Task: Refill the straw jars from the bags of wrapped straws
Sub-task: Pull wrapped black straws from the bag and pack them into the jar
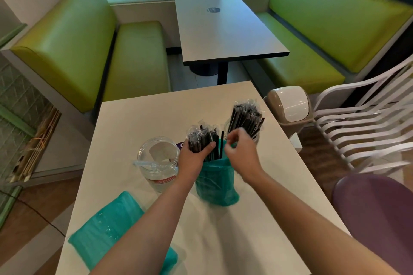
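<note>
Two bare forearms are extended from the bottom edge over a pale square tabletop [138, 118], converging on an upright teal plastic bag [215, 182] standing near the table's middle. The left hand [194, 156] is wrapped around a bundle of black wrapped straws [201, 138] held upright above the bag's mouth, the thumb pressed across the bundle's right side. The right hand [240, 147] is raised just beside it, over the bag's opening, with wrist bent and fingers curled downward; motion blur hides the fingertips, so whether anything is pinched cannot be told. A single black straw [222, 144] is seen standing upright between the two hands, rising out of the bag.

Behind the right hand, a clear jar [257, 138] is packed with a tall bunch of black wrapped straws [245, 118] leaning slightly to the right. To the left of the left hand, a second clear plastic jar [159, 161] is placed, wide-mouthed and holding only a clear straw-like piece low inside. A second teal plastic bag [111, 227] is laid flat at the table's near left corner, well apart from the jars.
</note>
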